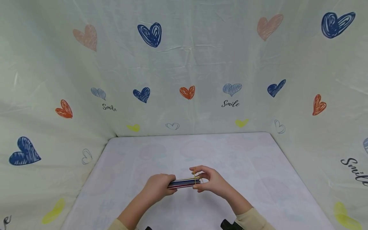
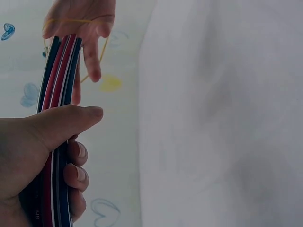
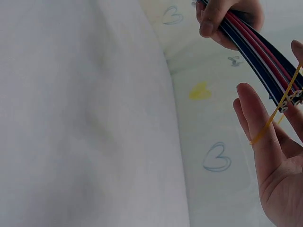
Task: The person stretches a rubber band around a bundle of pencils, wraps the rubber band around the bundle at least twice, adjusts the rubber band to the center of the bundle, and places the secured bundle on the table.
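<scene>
A bundle of dark blue and red pencils (image 1: 184, 183) lies level above the table (image 1: 244, 166). My left hand (image 1: 166, 187) grips its left end, thumb pressed across the pencils (image 2: 59, 80) and fingers curled beneath. My right hand (image 1: 199, 180) is at the bundle's right end with a yellow rubber band (image 1: 195, 177) stretched over its spread fingers. In the right wrist view the rubber band (image 3: 275, 113) runs taut across the straight fingers (image 3: 255, 118), just at the tips of the pencils (image 3: 258, 49). The left wrist view shows the right hand (image 2: 87, 33) with the band (image 2: 103, 52) looped round it.
The table carries a pale cloth with faint prints. Fabric walls (image 1: 184, 80) printed with hearts and the word "Smile" close it in at the back, left and right. Dark wrist devices (image 1: 230, 225) show at the bottom edge.
</scene>
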Demonstrator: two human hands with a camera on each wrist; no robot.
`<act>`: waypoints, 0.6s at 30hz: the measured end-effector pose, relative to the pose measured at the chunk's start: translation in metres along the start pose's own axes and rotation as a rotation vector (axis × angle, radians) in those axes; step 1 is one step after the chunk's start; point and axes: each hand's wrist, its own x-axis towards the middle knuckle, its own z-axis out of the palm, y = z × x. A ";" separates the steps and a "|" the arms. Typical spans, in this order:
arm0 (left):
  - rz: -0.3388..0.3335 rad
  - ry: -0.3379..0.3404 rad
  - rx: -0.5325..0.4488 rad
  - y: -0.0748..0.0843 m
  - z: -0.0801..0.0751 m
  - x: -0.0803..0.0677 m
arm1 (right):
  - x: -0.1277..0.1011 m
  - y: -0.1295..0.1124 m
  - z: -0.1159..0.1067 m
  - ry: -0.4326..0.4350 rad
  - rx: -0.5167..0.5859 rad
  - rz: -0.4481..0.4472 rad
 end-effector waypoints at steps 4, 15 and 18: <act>0.009 0.019 0.013 0.002 -0.001 -0.001 | -0.001 0.002 0.001 0.021 0.001 0.016; 0.075 0.136 0.031 0.006 -0.006 -0.002 | 0.000 0.003 0.002 0.033 0.007 0.001; 0.082 0.188 0.039 0.005 -0.007 -0.004 | 0.000 0.004 0.001 0.046 0.016 0.025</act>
